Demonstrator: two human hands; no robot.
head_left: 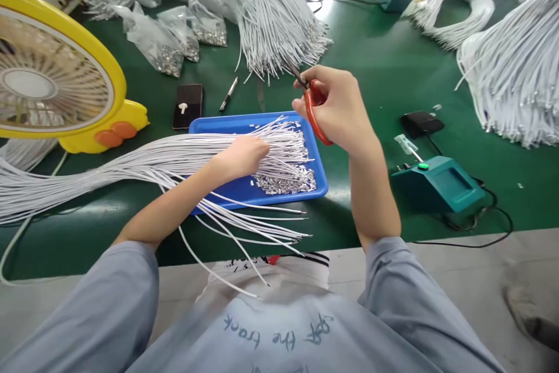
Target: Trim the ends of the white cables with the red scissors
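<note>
My right hand (338, 108) is closed around red-handled scissors (313, 106), raised above the far right corner of a blue tray (257, 189). My left hand (242, 155) rests over the tray with its fingers curled on a bundle of white cables (131, 166). The bundle fans in from the left and its stripped ends lie over the tray. A heap of small metal pieces (286, 180) fills the tray's right side. Loose cables (253, 227) spill over the table's near edge toward my lap.
A yellow fan (61, 79) stands at the left. Bags of metal parts (170, 41), a phone (187, 105) and a pen (229, 93) lie behind the tray. A teal device (437, 184) with a black cord sits right. More cable bundles (515, 70) lie beyond.
</note>
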